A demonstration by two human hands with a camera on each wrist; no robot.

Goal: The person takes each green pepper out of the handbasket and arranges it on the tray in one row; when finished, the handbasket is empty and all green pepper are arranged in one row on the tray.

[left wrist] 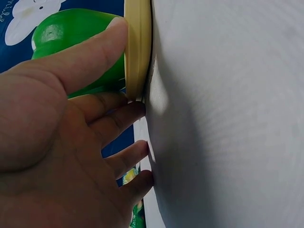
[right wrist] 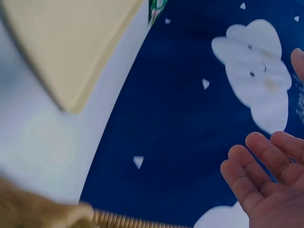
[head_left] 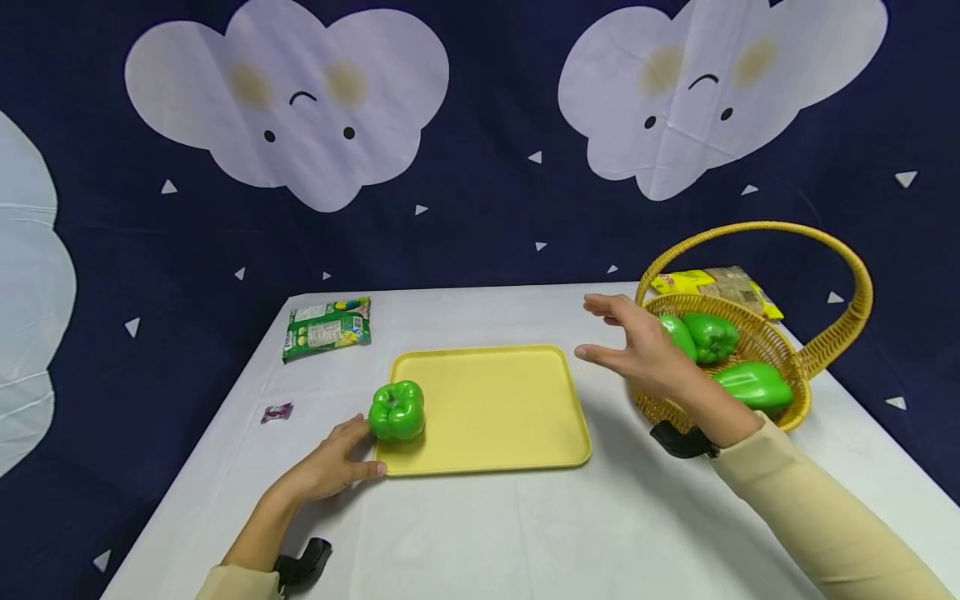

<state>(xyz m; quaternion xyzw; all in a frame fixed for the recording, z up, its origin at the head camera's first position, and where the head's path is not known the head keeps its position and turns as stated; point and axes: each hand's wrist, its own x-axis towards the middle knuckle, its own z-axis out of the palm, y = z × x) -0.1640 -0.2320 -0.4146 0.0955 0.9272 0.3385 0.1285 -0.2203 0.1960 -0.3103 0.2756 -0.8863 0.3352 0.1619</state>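
Note:
A shiny green bell pepper (head_left: 397, 411) sits on the left end of a yellow tray (head_left: 495, 408). My left hand (head_left: 333, 462) is at the tray's left edge, thumb and fingers spread; in the left wrist view, the thumb (left wrist: 95, 54) touches the tray rim (left wrist: 137, 47) and the fingertips reach down to the tablecloth. My right hand (head_left: 645, 346) hovers between the tray and a wicker basket (head_left: 801, 392), fingers extended and apart from the thumb, holding nothing. Inside the basket lie green peppers (head_left: 711, 337) and a longer green vegetable (head_left: 756, 386).
A green snack packet (head_left: 327, 327) lies at the table's back left, with a small purple wrapped candy (head_left: 277, 412) in front of it. Behind the basket is a yellow packet (head_left: 716, 287). The basket's tall handle (head_left: 757, 227) arches upward. A dark blue cloud-patterned cloth (head_left: 495, 225) hangs behind.

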